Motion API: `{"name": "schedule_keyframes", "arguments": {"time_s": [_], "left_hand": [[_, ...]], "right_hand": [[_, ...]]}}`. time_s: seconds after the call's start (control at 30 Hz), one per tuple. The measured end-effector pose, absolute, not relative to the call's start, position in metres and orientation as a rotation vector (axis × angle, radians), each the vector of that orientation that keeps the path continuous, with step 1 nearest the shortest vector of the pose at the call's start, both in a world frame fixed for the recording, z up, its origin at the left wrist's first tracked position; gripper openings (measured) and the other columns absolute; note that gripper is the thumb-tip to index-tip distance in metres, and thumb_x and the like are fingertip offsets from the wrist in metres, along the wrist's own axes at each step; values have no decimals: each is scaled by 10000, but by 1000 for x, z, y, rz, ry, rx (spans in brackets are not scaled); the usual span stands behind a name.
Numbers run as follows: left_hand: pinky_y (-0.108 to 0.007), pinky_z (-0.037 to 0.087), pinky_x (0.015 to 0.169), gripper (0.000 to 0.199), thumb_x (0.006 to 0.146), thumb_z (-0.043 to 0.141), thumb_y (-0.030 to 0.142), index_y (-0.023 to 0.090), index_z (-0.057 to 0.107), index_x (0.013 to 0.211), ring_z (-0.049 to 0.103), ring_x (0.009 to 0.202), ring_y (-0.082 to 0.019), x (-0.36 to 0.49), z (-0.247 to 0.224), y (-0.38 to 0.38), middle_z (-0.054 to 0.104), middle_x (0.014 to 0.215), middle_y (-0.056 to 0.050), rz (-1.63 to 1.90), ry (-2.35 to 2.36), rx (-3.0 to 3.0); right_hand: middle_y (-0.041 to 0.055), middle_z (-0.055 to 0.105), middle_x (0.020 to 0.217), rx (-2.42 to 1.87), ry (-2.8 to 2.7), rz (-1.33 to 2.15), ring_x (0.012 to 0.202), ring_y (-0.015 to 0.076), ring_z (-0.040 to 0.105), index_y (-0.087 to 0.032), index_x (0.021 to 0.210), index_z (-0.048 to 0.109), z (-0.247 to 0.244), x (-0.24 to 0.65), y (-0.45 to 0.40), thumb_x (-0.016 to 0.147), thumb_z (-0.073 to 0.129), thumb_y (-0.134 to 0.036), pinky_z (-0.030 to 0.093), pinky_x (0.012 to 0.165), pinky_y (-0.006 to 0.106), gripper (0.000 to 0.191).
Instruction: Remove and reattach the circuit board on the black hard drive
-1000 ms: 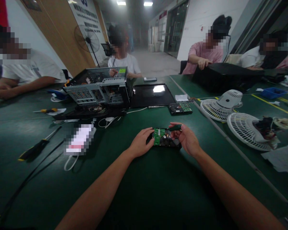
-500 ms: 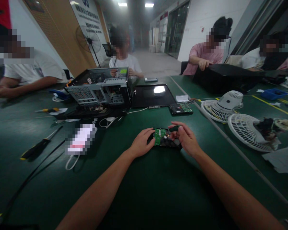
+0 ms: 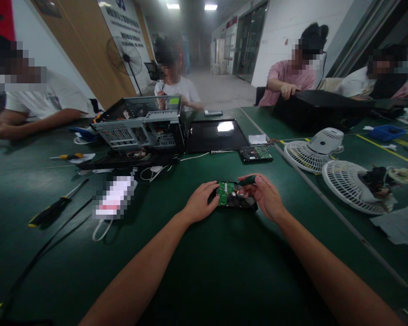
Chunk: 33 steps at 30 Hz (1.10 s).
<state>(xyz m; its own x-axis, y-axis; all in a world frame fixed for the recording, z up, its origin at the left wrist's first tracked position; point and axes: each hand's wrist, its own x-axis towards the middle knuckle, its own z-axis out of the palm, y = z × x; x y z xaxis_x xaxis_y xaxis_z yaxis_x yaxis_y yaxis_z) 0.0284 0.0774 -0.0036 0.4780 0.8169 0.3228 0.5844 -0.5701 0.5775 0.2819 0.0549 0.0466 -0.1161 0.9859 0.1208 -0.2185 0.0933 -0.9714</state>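
A hard drive (image 3: 227,192) with a green circuit board lies on the green table (image 3: 204,253) in front of me. My left hand (image 3: 203,202) grips its left end, thumb on the near side and fingers on the far side. Over the drive's right part, my right hand (image 3: 263,197) is closed around a small tool with a dark green handle (image 3: 247,181). The tool's lower end is hidden among my fingers. Beyond them lies a second hard drive (image 3: 256,154), which neither hand touches.
An open computer case (image 3: 139,129) and a black panel (image 3: 216,136) stand farther back. Left are a screwdriver (image 3: 54,209) and a phone (image 3: 114,197); right are white fan parts (image 3: 353,188). Several people sit around the table, one with a hand on a black case (image 3: 319,108).
My right hand has shifted slightly, its fingers drawn closer around the green handle. My left hand and the hard drive have stayed in place.
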Motion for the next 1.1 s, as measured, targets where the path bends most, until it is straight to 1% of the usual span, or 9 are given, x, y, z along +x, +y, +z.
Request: {"name": "schedule_keyframes", "arguments": {"time_s": [0.13, 0.3, 0.43, 0.6, 0.7, 0.77, 0.93, 1.0, 1.1], "left_hand": [[-488, 420, 1181, 456, 981, 548, 325, 211, 545, 1423, 501, 1384, -267, 29, -3, 77, 552, 1475, -115, 818, 1175, 2336], [-478, 419, 1184, 466, 985, 547, 329, 213, 534, 1436, 495, 1385, -261, 28, -3, 77, 548, 1478, -111, 816, 1169, 2337], [-493, 415, 1186, 469, 978, 552, 320, 212, 534, 1435, 501, 1380, -267, 28, -3, 77, 553, 1473, -116, 809, 1171, 2335], [-491, 419, 1184, 466, 981, 545, 323, 216, 534, 1434, 503, 1381, -266, 28, -3, 77, 556, 1470, -114, 817, 1167, 2336], [-482, 421, 1184, 459, 982, 547, 332, 215, 542, 1427, 505, 1379, -267, 28, -2, 77, 561, 1463, -111, 821, 1166, 2339], [-473, 418, 1189, 458, 985, 543, 330, 212, 542, 1427, 501, 1381, -263, 28, -1, 77, 558, 1467, -110, 824, 1162, 2343], [-485, 416, 1188, 462, 982, 546, 332, 206, 541, 1427, 508, 1374, -270, 28, 0, 76, 559, 1467, -115, 800, 1172, 2335], [-487, 419, 1185, 464, 981, 548, 337, 203, 543, 1425, 509, 1374, -273, 28, 0, 76, 562, 1463, -119, 796, 1168, 2331], [-480, 421, 1183, 463, 978, 552, 333, 200, 546, 1422, 510, 1372, -269, 28, -1, 77, 566, 1460, -119, 803, 1167, 2336]], "right_hand": [[68, 717, 1158, -908, -1176, 1319, 765, 189, 651, -279, 1166, 669, 49, 282, 54, 968, 557, -489, 516, 671, 360, 309], [84, 706, 1241, -936, -1212, 1303, 773, 189, 643, -247, 1057, 681, 52, 283, 51, 952, 584, -444, 474, 611, 332, 243], [71, 735, 1154, -971, -1219, 1253, 705, 172, 597, -254, 1022, 675, 52, 284, 52, 929, 609, -449, 444, 576, 315, 226], [62, 737, 1118, -989, -1260, 1239, 719, 175, 592, -274, 1173, 715, 49, 286, 53, 941, 587, -445, 448, 600, 324, 316], [71, 736, 1075, -997, -1286, 1251, 747, 186, 602, -248, 1076, 759, 49, 286, 52, 923, 618, -429, 478, 654, 344, 276], [69, 732, 1041, -991, -1286, 1278, 739, 182, 597, -240, 1030, 760, 49, 285, 51, 909, 644, -416, 477, 644, 337, 243], [70, 724, 1172, -910, -1159, 1384, 699, 162, 580, -255, 976, 679, 53, 282, 49, 912, 649, -413, 450, 572, 308, 173], [65, 732, 1126, -885, -1102, 1394, 696, 165, 585, -266, 999, 659, 55, 281, 50, 926, 629, -429, 456, 574, 308, 181], [66, 717, 1096, -884, -1058, 1394, 709, 171, 601, -277, 1111, 682, 56, 280, 51, 946, 589, -478, 480, 589, 320, 277]]}}
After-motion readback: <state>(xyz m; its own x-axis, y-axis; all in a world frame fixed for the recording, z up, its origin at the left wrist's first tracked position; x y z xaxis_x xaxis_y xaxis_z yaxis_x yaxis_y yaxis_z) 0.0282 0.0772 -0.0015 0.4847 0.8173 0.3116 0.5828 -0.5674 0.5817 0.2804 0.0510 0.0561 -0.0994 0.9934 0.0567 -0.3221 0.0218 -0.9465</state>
